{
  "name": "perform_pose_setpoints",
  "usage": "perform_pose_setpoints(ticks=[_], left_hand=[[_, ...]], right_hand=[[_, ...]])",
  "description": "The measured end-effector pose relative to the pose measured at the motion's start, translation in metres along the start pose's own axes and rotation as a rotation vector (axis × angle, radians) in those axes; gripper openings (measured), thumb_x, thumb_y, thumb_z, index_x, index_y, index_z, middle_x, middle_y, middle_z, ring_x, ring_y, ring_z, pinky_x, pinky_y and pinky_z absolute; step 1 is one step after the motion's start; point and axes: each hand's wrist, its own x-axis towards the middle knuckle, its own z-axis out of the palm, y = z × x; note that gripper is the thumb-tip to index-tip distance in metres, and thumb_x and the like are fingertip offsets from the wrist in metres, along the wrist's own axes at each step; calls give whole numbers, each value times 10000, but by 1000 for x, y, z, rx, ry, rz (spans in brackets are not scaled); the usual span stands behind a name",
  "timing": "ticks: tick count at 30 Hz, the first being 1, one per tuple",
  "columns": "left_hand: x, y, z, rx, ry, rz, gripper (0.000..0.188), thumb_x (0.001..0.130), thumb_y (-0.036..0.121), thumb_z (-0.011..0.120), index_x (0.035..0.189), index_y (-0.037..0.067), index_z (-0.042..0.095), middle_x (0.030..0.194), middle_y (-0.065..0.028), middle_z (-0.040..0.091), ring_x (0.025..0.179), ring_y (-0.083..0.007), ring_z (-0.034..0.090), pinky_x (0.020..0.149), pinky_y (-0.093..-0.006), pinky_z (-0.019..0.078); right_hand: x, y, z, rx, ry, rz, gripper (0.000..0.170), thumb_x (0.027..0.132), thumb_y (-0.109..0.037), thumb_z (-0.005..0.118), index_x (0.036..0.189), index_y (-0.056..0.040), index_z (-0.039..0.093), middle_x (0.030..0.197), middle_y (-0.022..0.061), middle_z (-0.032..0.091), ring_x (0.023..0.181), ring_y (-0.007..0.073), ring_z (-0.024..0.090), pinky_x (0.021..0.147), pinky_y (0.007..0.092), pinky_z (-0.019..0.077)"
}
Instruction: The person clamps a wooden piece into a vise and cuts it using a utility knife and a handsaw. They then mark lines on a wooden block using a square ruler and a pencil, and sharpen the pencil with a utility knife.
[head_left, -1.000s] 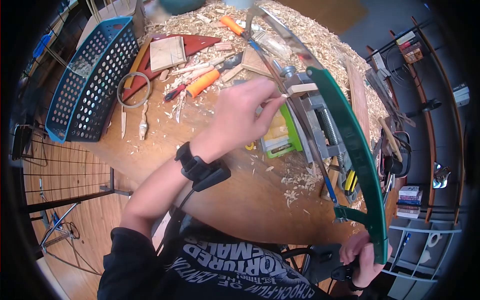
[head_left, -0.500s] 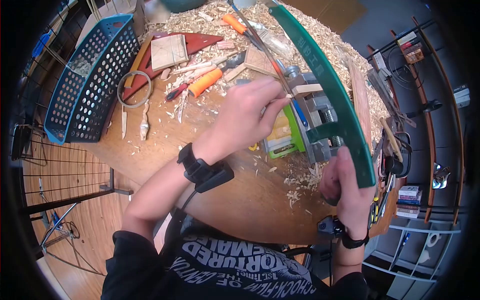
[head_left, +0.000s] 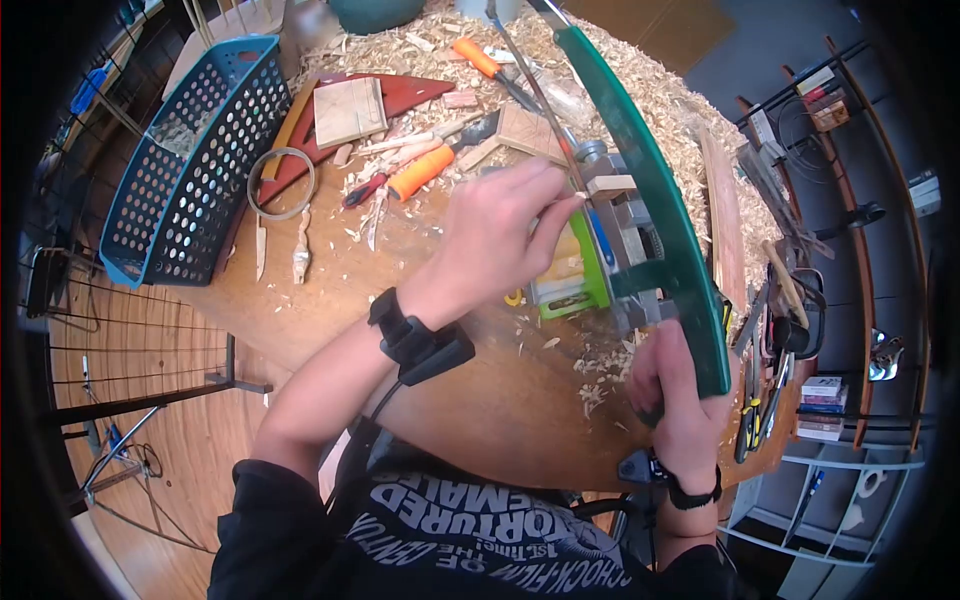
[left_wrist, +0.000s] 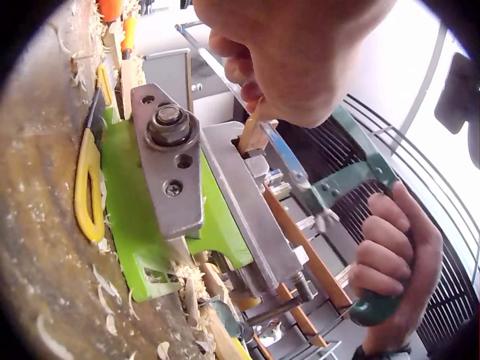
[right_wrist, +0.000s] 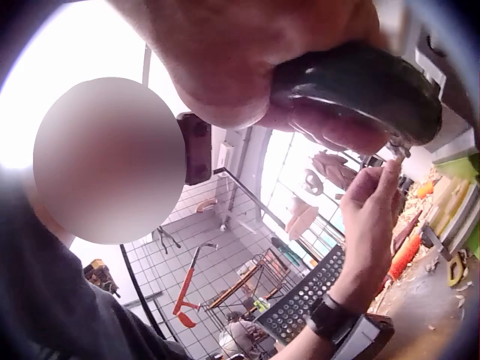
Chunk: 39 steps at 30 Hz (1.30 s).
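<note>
A light wood piece is clamped in the grey metal vise, with the blade of a green-framed hacksaw beside its end. My left hand has thumb and fingers pinched at that wood end, next to the blade; in the left wrist view the left hand hides part of it. My right hand grips the saw's handle, its fingers curled round the green grip in the left wrist view. The right wrist view shows the dark handle under the right hand.
Left on the table stand a blue perforated basket, a tape ring and a square wood block. Orange-handled tools lie mid-table. Shavings cover the far side; a green tray sits beside the vise.
The saw and my right hand have moved forward, away from my body, then slightly back. My left hand keeps its pinch at the wood end. The head view has shifted slightly.
</note>
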Motion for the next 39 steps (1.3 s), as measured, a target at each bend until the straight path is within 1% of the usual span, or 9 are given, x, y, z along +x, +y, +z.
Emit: perform_pose_setpoints(ticks=[9,11,14,19,23,25,32,34,39], left_hand=[[-1,-1,2,-11,7,-33,119,865,54,698,797,9,612,700,-86,566,574,-200,559,513,-309,423],[-2,0,2,5,-15,-53,111,863,66,687,797,25,607,724,-99,595,613,-250,620,540,-343,468],[-1,-1,3,-61,-25,-111,123,867,71,689,801,15,603,712,-100,579,594,-238,600,535,-333,460],[0,-2,1,-71,-45,-116,135,867,69,688,801,3,591,695,-106,548,576,-243,553,528,-340,431],[-1,-1,0,-59,-41,-101,133,862,63,689,800,3,588,698,-108,548,584,-250,556,532,-349,426],[-2,-4,1,-89,-52,-96,83,892,43,691,861,-19,646,717,-40,525,574,-77,461,497,-240,352],[0,-4,0,-82,-52,-100,93,891,43,691,854,-22,635,725,-48,534,569,-81,466,497,-242,365],[1,0,-1,-42,-25,-99,108,863,70,688,808,21,608,725,-110,578,620,-272,595,560,-361,464],[0,-1,0,-33,-8,-82,100,867,57,697,821,7,623,721,-89,581,595,-204,566,530,-317,438]], right_hand=[[-89,7,-48,-222,32,-28,144,873,-30,543,740,8,583,589,50,547,498,139,523,487,278,395],[-103,10,-51,18,-7,-97,189,985,-124,514,1024,61,512,550,49,436,448,124,384,416,280,285],[-110,9,-55,-8,-2,-52,196,981,-122,527,1033,67,506,552,54,436,451,124,387,421,279,280],[-91,8,-48,-283,-9,1,145,896,-32,536,767,12,584,596,45,545,498,133,516,490,277,396],[-40,22,-25,-233,-58,-115,164,957,-75,542,833,23,588,586,32,516,505,104,499,484,262,377],[-12,19,-7,-237,-68,-117,172,974,-92,550,854,25,591,581,25,506,509,91,492,482,254,369],[6,25,0,-64,-52,-89,200,992,-132,559,868,20,600,596,25,524,520,82,483,478,267,343],[5,30,2,-170,-34,-173,210,993,-141,556,860,16,595,594,30,513,520,90,478,484,270,343],[4,24,11,-212,-35,-237,264,1015,-179,527,811,-14,550,576,14,485,497,83,436,472,261,314]])
